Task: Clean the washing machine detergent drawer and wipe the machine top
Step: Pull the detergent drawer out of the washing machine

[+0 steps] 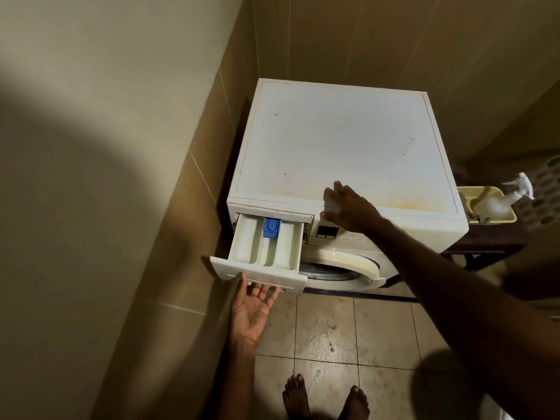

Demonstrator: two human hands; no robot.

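A white washing machine stands in a tiled corner; its top shows dark specks and a yellowish stain near the front right. The detergent drawer is pulled far out at the machine's left front, with pale compartments and a blue cap in the middle one. My left hand is palm up under the drawer's front panel, its fingertips hidden beneath the panel. My right hand rests with spread fingers on the front edge of the top, just right of the drawer slot.
The round door below hangs partly open. A cream tray with a white spray bottle sits right of the machine, beside a perforated basket. A tiled wall runs close on the left. My bare feet stand on the floor tiles.
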